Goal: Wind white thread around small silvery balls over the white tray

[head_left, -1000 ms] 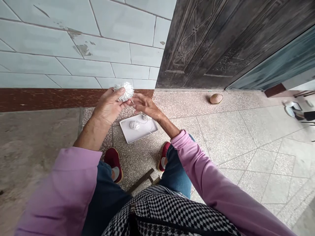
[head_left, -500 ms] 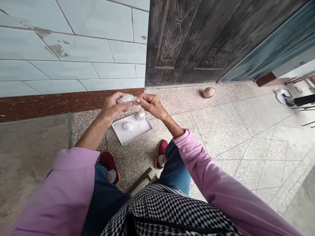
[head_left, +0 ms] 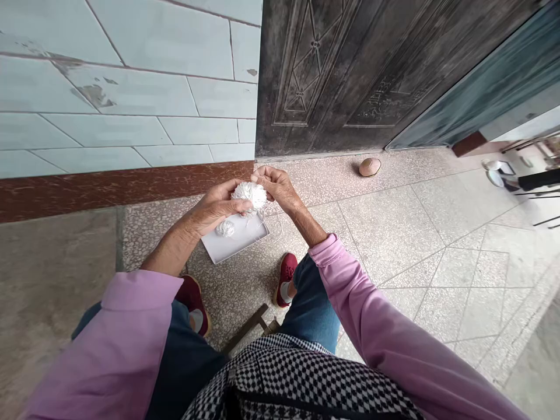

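Observation:
My left hand (head_left: pixel 214 204) is closed around a fluffy white ball of yarn (head_left: pixel 248 195), thumb across its front and fingers behind. At the ball's upper right edge, my right hand (head_left: pixel 277 185) pinches with thumb and forefinger at the white yarn. Thin loose strands (head_left: pixel 279 227) hang below and curve to the right of the ball. Beneath the hands a shallow white tray (head_left: pixel 221 254) lies on the floor, with a smaller white yarn ball (head_left: pixel 225 228) in it. The raised ball and hands hide the tray's far side.
Red shoes (head_left: pixel 286 274) stand on either side just behind the tray. A wooden stool leg piece (head_left: pixel 247 329) shows between the legs. Ahead are a tiled wall (head_left: pixel 144 131) and a dark door (head_left: pixel 324 76). A round pinkish object (head_left: pixel 370 167) rests by the door.
The yarn ball has come right and slightly down, turning its round face toward me. My right hand has shifted a little right. It now covers the tray's far right part.

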The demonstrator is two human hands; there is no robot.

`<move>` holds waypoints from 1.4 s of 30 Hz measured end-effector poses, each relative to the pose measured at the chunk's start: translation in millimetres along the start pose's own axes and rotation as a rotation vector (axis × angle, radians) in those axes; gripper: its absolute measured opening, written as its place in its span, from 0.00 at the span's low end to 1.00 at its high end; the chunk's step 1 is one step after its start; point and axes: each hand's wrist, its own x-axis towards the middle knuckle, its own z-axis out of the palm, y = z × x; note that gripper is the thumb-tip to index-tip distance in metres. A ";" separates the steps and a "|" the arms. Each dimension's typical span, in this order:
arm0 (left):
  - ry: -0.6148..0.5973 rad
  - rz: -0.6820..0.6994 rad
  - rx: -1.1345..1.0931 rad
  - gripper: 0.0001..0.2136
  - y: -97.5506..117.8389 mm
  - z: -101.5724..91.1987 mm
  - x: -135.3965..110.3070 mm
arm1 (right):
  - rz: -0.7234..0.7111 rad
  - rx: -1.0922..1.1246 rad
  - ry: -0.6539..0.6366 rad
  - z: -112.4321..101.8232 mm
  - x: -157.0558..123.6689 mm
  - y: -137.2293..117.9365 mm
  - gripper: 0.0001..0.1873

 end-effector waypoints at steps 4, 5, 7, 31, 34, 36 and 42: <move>-0.018 -0.005 0.035 0.27 -2.4 2.4 4.2 | 0.001 0.026 -0.001 -1.0 4.8 5.8 0.34; 0.004 0.004 0.039 0.28 -3.4 4.1 4.9 | -0.001 0.031 0.005 -1.8 5.4 7.6 0.34; 0.057 0.041 0.028 0.28 -5.3 7.7 6.2 | -0.012 0.042 0.019 -3.1 6.5 11.3 0.35; 0.477 0.109 0.477 0.30 21.4 -16.3 -3.0 | -0.252 -0.267 -0.252 8.5 -16.1 10.0 0.42; 0.355 0.010 0.590 0.24 21.0 -6.2 -6.7 | -0.270 -0.248 -0.194 3.5 -11.7 13.3 0.45; 0.268 -0.025 0.606 0.21 16.8 -0.2 -6.2 | -0.268 -0.264 -0.168 1.2 -10.2 15.1 0.43; 0.039 -0.066 0.525 0.24 3.0 -0.6 1.6 | -0.203 -0.293 -0.096 -6.5 -0.8 16.0 0.37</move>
